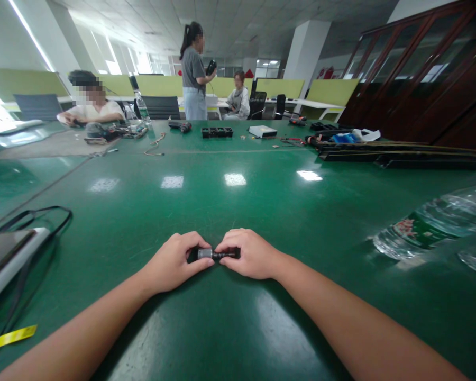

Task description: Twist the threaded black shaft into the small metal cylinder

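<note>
At the middle of the green table, my left hand [177, 262] is closed, thumb and fingers pinching a short grey cylinder [205, 254]. A thin dark ribbed rod [222, 255] lies in line with the cylinder's right end. My right hand [250, 254] pinches this rod from the other side, its far end partly covered by the fingers. The fingertips of both hands nearly meet. Whether rod and cylinder are one piece or two, I cannot tell. Both are held low, level with the tabletop.
Clear water bottles [424, 227] lie at the right. A white-edged device [11, 254] with a black strap sits at the left. Along the far side of the green table [238, 206] are a black slotted part [217, 132], a white box [262, 131] and long dark strips [404, 152]. Several people are beyond.
</note>
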{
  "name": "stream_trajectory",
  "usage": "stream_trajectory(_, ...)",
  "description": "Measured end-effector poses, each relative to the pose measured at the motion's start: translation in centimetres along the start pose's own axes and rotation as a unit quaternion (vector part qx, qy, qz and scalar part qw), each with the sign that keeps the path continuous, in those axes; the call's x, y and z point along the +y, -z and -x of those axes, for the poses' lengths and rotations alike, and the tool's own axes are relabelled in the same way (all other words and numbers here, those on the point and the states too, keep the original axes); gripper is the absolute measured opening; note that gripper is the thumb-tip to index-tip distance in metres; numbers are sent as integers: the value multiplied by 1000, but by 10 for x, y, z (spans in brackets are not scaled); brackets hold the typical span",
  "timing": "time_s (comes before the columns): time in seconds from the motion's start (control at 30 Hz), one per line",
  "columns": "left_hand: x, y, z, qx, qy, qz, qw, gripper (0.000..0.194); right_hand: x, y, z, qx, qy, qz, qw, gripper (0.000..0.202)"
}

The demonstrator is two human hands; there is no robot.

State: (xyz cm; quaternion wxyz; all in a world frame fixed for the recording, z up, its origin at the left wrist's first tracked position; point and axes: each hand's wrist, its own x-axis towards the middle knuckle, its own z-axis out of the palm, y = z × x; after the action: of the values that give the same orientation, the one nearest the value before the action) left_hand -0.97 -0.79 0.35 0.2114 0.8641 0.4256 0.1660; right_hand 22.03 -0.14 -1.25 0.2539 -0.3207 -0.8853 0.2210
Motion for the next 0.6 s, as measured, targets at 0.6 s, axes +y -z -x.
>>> stream_trajectory(0.6, -3, 0, 0, -10, -5, 1, 1000, 25, 5, 10, 4, 2, -38, -7, 999, 8)
